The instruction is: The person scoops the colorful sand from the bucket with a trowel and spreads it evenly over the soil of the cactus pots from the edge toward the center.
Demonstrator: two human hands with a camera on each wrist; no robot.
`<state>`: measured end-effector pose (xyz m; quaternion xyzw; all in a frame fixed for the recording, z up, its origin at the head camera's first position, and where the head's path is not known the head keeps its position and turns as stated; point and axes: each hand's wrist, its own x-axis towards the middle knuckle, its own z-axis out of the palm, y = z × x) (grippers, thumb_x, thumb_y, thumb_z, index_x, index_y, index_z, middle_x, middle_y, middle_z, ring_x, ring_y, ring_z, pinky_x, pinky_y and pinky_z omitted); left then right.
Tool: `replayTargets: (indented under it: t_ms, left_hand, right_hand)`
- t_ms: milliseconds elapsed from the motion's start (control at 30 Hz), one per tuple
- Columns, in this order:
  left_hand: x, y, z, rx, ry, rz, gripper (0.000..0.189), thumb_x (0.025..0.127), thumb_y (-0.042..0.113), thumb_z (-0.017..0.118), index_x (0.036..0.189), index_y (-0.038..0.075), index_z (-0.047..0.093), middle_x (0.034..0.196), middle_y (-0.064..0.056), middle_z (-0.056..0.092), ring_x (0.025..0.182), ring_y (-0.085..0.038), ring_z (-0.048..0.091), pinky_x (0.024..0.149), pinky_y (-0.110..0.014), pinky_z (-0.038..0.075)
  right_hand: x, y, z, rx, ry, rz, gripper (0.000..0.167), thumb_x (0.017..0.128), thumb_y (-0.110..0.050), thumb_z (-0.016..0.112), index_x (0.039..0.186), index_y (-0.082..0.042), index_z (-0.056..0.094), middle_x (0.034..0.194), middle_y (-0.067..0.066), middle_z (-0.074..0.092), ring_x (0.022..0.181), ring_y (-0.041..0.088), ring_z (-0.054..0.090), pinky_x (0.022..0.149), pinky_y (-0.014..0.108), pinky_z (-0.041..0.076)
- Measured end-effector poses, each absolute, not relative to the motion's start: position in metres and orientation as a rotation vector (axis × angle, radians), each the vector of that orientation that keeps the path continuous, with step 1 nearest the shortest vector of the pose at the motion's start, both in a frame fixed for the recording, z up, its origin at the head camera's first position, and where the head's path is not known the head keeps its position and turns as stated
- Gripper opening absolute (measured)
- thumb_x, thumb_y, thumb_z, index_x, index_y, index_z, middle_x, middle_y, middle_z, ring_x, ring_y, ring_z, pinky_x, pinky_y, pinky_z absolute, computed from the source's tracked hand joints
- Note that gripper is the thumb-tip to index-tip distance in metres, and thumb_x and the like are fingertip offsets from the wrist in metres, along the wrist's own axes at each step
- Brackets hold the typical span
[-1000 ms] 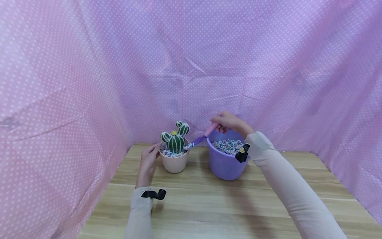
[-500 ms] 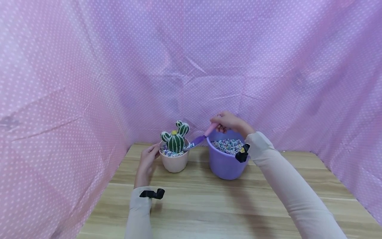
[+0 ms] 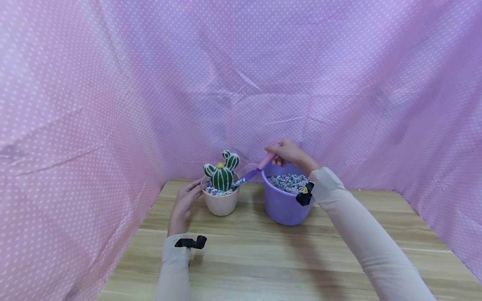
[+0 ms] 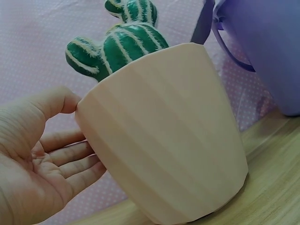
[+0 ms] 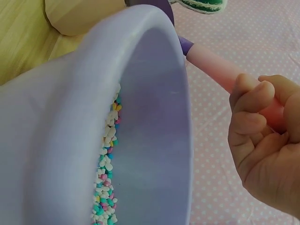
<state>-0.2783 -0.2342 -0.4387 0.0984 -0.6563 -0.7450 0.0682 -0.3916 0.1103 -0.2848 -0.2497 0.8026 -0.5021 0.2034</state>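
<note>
A green cactus (image 3: 222, 179) with white stripes and a yellow flower stands in a pale pink flowerpot (image 3: 221, 205) among small coloured pebbles. My left hand (image 3: 184, 203) touches the pot's left side. In the left wrist view its thumb (image 4: 63, 101) is at the rim and the loosely extended fingers reach the wall below. My right hand (image 3: 288, 152) grips the pink handle (image 5: 215, 68) of a small shovel. Its purple blade (image 3: 250, 174) slopes down to the pot's right rim, with pebbles at its tip beside the cactus.
To the pot's right stands a purple bucket (image 3: 286, 209) holding many pebbles (image 5: 107, 173); the shovel passes over its left rim. Pink dotted cloth (image 3: 241, 83) hangs behind and at both sides of the wooden table (image 3: 241, 259).
The shovel's handle has risen slightly, so the blade tilts a little more steeply into the pot. My left hand stays at the pot, its wrist shifted slightly left.
</note>
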Motion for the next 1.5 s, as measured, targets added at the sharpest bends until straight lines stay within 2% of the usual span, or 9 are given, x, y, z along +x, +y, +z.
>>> replayTargets:
  t_ms: [467, 567, 767, 867, 967, 1100, 1267, 1367, 1500]
  left_hand:
    - [-0.282, -0.236, -0.434, 0.299, -2.016, -2.214, 0.049, 0.102, 0.011, 0.059, 0.148, -0.003, 0.048, 0.155, -0.017, 0.047, 0.14, -0.024, 0.049, 0.116, -0.03, 0.044]
    - [-0.282, -0.236, -0.435, 0.288, -2.027, -2.208, 0.049, 0.102, 0.012, 0.059, 0.148, -0.003, 0.049, 0.155, -0.018, 0.048, 0.137, -0.021, 0.051, 0.115, -0.028, 0.045]
    - [-0.281, -0.235, -0.437, 0.261, -2.016, -2.208, 0.047, 0.102, 0.012, 0.06, 0.146, -0.005, 0.05, 0.153, -0.021, 0.049, 0.115, -0.001, 0.061, 0.106, -0.019, 0.05]
    - [-0.28, -0.235, -0.438, 0.252, -2.013, -2.209, 0.047, 0.103, 0.012, 0.059, 0.145, -0.005, 0.051, 0.153, -0.021, 0.05, 0.11, 0.003, 0.061, 0.104, -0.017, 0.051]
    - [-0.28, -0.235, -0.438, 0.247, -2.016, -2.21, 0.047, 0.103, 0.013, 0.059, 0.146, -0.005, 0.05, 0.153, -0.021, 0.049, 0.119, -0.003, 0.06, 0.108, -0.02, 0.05]
    - [-0.28, -0.235, -0.437, 0.265, -2.016, -2.229, 0.048, 0.104, 0.013, 0.058, 0.148, -0.004, 0.048, 0.156, -0.019, 0.047, 0.136, -0.018, 0.051, 0.116, -0.028, 0.044]
    - [-0.282, -0.236, -0.437, 0.27, -2.017, -2.234, 0.048, 0.104, 0.011, 0.057, 0.148, -0.005, 0.047, 0.157, -0.02, 0.045, 0.141, -0.025, 0.047, 0.119, -0.032, 0.041]
    - [-0.281, -0.235, -0.437, 0.264, -2.041, -2.203, 0.047, 0.103, 0.01, 0.056, 0.148, -0.005, 0.048, 0.156, -0.02, 0.046, 0.141, -0.027, 0.047, 0.117, -0.032, 0.043]
    - [-0.279, -0.234, -0.438, 0.264, -2.053, -2.187, 0.048, 0.103, 0.011, 0.057, 0.148, -0.005, 0.048, 0.156, -0.02, 0.046, 0.141, -0.027, 0.048, 0.116, -0.031, 0.044]
  right_hand:
    - [-0.393, 0.103, -0.28, -0.692, 2.3, -1.404, 0.047, 0.105, -0.036, 0.056, 0.096, 0.006, 0.076, 0.062, 0.002, 0.072, 0.043, 0.007, 0.046, 0.041, 0.018, 0.035]
    - [-0.393, 0.102, -0.281, -0.704, 2.303, -1.411, 0.048, 0.105, -0.036, 0.057, 0.095, 0.006, 0.077, 0.062, 0.002, 0.072, 0.042, 0.007, 0.046, 0.041, 0.018, 0.035]
    - [-0.39, 0.1, -0.28, -0.736, 2.29, -1.424, 0.051, 0.105, -0.038, 0.057, 0.095, 0.008, 0.074, 0.067, 0.004, 0.075, 0.041, 0.006, 0.044, 0.04, 0.017, 0.033]
    - [-0.39, 0.1, -0.281, -0.756, 2.28, -1.428, 0.051, 0.105, -0.038, 0.056, 0.095, 0.009, 0.074, 0.069, 0.006, 0.075, 0.041, 0.007, 0.043, 0.04, 0.017, 0.032]
    - [-0.39, 0.102, -0.281, -0.762, 2.27, -1.443, 0.05, 0.106, -0.036, 0.055, 0.093, 0.01, 0.073, 0.07, 0.007, 0.076, 0.041, 0.007, 0.042, 0.04, 0.018, 0.032]
    - [-0.389, 0.103, -0.282, -0.732, 2.292, -1.451, 0.049, 0.105, -0.034, 0.056, 0.081, 0.006, 0.071, 0.063, 0.004, 0.073, 0.041, 0.008, 0.042, 0.04, 0.018, 0.032]
    - [-0.386, 0.104, -0.282, -0.708, 2.315, -1.46, 0.049, 0.105, -0.033, 0.058, 0.067, -0.002, 0.066, 0.056, 0.001, 0.067, 0.041, 0.009, 0.043, 0.04, 0.018, 0.033]
    - [-0.387, 0.105, -0.284, -0.721, 2.307, -1.453, 0.049, 0.105, -0.035, 0.056, 0.075, 0.002, 0.071, 0.06, 0.002, 0.071, 0.041, 0.008, 0.043, 0.04, 0.018, 0.033]
    - [-0.389, 0.106, -0.288, -0.741, 2.28, -1.452, 0.051, 0.106, -0.036, 0.054, 0.095, 0.01, 0.073, 0.07, 0.006, 0.076, 0.04, 0.007, 0.043, 0.039, 0.018, 0.032]
